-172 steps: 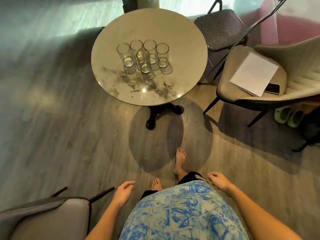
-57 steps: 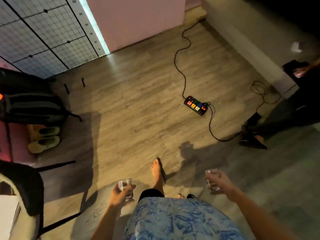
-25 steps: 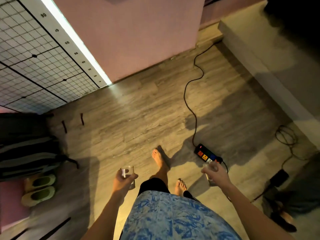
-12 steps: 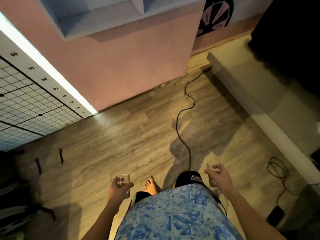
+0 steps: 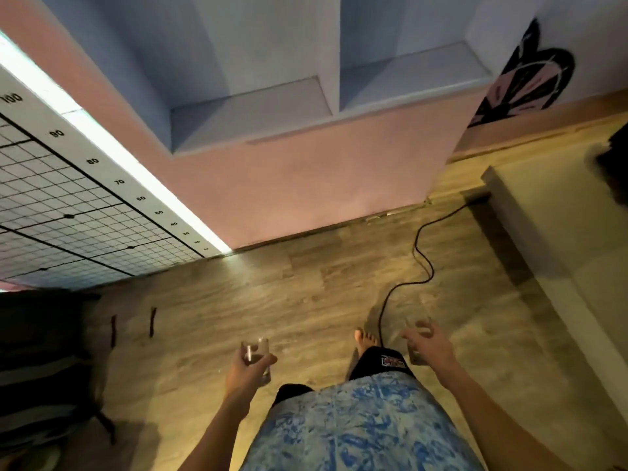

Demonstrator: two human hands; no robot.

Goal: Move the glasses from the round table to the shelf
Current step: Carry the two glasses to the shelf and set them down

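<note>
My left hand (image 5: 245, 368) grips a clear drinking glass (image 5: 257, 351) upright at waist height. In my right hand (image 5: 429, 345) is a second clear glass (image 5: 418, 329), partly hidden by my fingers. Ahead and above stands the shelf (image 5: 251, 112), a pale blue recess in a pink wall with two open compartments side by side, both bare. The round table is out of view.
A black cable (image 5: 421, 253) snakes over the wooden floor past my foot. A grid wall panel (image 5: 68, 205) with a lit strip is at the left, a dark bag (image 5: 44, 362) at lower left. A low pale platform (image 5: 557, 239) lies at the right.
The view has tilted up as I walk forward, so the shelf compartments now fill the top. Both hands still carry their glasses; the power strip has passed out of sight.
</note>
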